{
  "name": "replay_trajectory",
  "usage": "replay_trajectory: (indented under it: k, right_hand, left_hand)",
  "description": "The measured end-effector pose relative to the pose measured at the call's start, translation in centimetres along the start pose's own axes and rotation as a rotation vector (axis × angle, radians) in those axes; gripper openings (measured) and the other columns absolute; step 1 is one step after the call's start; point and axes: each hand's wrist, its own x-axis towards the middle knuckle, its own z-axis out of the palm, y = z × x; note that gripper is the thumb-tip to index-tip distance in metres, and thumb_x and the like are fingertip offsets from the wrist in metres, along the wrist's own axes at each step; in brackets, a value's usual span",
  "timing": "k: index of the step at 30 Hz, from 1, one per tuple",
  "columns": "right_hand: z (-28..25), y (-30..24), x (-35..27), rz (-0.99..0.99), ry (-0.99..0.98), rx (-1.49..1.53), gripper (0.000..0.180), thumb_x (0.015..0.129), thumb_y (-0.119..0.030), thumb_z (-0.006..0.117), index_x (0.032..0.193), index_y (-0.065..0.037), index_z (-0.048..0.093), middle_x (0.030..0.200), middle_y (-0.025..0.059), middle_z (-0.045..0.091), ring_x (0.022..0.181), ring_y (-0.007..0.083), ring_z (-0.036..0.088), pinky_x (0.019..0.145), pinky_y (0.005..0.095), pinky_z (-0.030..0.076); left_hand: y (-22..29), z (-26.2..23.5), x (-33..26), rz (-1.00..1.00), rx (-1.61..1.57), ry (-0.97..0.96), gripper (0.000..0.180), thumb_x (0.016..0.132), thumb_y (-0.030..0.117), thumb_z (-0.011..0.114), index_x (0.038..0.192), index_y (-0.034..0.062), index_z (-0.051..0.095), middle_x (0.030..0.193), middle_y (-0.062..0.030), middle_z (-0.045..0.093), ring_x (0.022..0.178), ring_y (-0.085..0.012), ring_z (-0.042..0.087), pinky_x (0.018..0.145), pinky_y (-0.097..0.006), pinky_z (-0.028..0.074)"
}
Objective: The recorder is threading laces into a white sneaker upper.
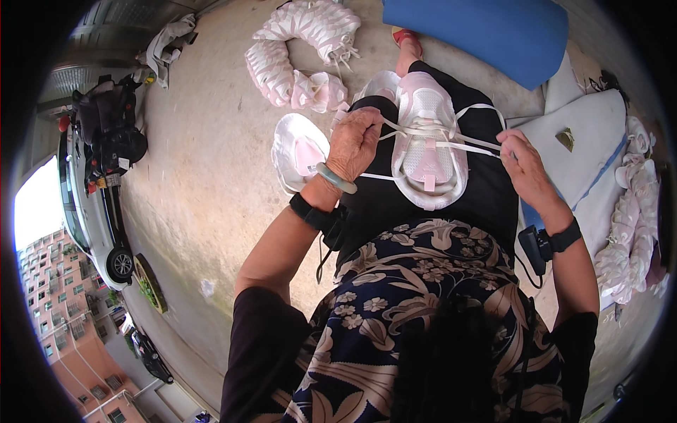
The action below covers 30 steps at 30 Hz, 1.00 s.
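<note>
Left hand (358, 141) and right hand (523, 166) pinch white laces (472, 149) over a lap-borne shoe (427, 163) (uneven tugging could tip it).

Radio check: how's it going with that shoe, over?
Left hand and right hand each gripping lace. Shoe sole-down on lap, toe pointing away. Nothing seen blocking it.

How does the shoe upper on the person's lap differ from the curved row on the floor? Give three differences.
The lap upper is single; the curved row packs many together. The lap upper rests on black trousers, while the row lies on the floor. The left hand and right hand hold the lap upper's laces; neither touches the row. Both are white and pink.
</note>
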Motion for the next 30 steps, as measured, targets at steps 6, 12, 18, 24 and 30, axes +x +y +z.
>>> replay_trajectory:
  k: [6,12,18,24,30]
  right_hand:
    - [1.7,-1.7,0.5,-0.023,-0.022,-0.215,0.014,0.072,-0.002,0.055,0.085,-0.005,0.049,0.095,0.0105,0.05,0.094,0.0285,0.049,0.089,0.0411,0.034]
    - [4.1,-5.1,3.4,-0.193,-0.028,-0.366,0.026,0.07,-0.006,0.055,0.096,-0.006,0.057,0.095,0.0067,0.052,0.1,0.0253,0.048,0.095,0.0415,0.031]
    - [4.9,-5.8,4.8,-0.109,-0.079,-0.348,0.016,0.071,-0.009,0.055,0.086,-0.006,0.059,0.083,0.0073,0.055,0.087,0.0235,0.055,0.079,0.0401,0.037]
    - [6.1,-6.4,5.0,-0.141,-0.06,-0.456,0.009,0.071,-0.008,0.055,0.08,-0.007,0.058,0.08,0.0087,0.054,0.077,0.0246,0.058,0.075,0.04,0.039]
    - [5.8,-6.2,4.6,-0.207,-0.039,-0.489,0.006,0.072,-0.005,0.054,0.077,-0.006,0.056,0.079,0.0082,0.054,0.078,0.0237,0.058,0.084,0.0441,0.036]
  left_hand:
    - [-1.5,1.9,1.7,0.068,0.172,-0.138,0.03,0.07,-0.002,0.057,0.099,0.0039,0.057,0.094,-0.0099,0.061,0.093,-0.0294,0.056,0.085,-0.036,0.043]
    - [-1.6,2.4,2.0,0.093,0.554,-0.32,0.043,0.066,0.001,0.056,0.109,0.0113,0.055,0.094,-0.0036,0.062,0.107,-0.0254,0.049,0.096,-0.049,0.029]
    - [-1.9,0.9,3.0,0.154,0.508,-0.141,0.028,0.07,0.004,0.054,0.097,0.0092,0.061,0.083,-0.0084,0.064,0.082,-0.0263,0.059,0.089,-0.045,0.037]
    - [-2.1,-1.7,2.3,-0.217,0.029,0.233,0.019,0.078,0.001,0.047,0.092,0.0042,0.059,0.065,-0.0097,0.06,0.055,-0.019,0.056,0.052,-0.028,0.045]
    - [0.0,-2.8,2.4,-0.528,-0.519,0.452,0.018,0.086,0.005,0.039,0.088,0.001,0.057,0.063,-0.005,0.056,0.054,-0.0099,0.052,0.052,-0.022,0.044]
